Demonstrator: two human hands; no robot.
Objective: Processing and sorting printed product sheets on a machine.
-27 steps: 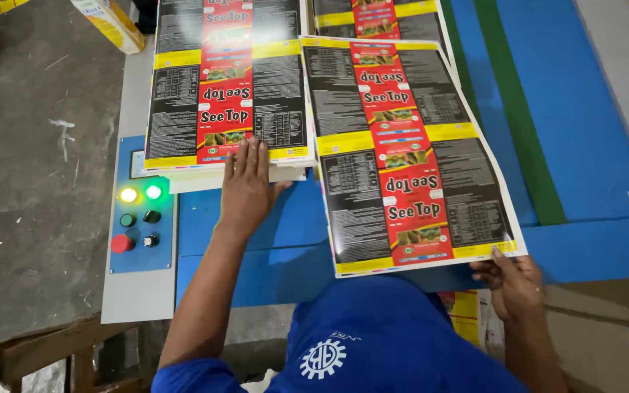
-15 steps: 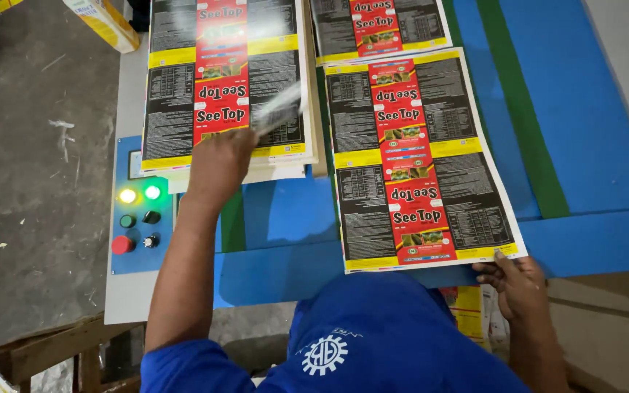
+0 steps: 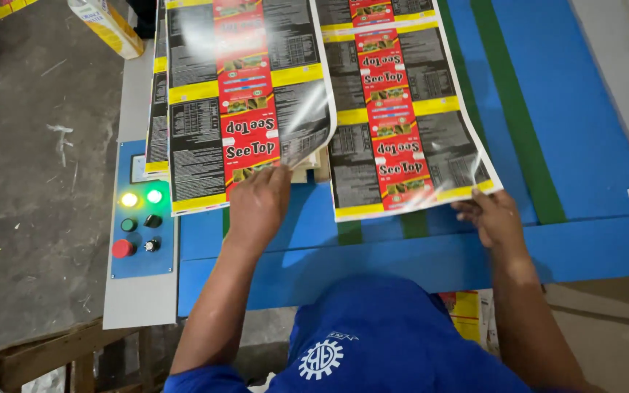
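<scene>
Glossy left sheet (image 3: pixel 245 102) pinched by left hand (image 3: pixel 256 207) | right hand (image 3: pixel 495 218) pinches right sheet (image 3: pixel 402 109) edge | risk: curled corner above left grip creases.

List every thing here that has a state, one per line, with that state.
Left sheet: glossy, its near right corner lifted and curling.
Right sheet: flat on the blue table, near corner pinched.
Left hand: holds the left sheet's near edge.
Right hand: grips the right sheet's near corner.
Yellow lamp: lit.
Green lamp: lit.
Red button: unlit, untouched.
</scene>
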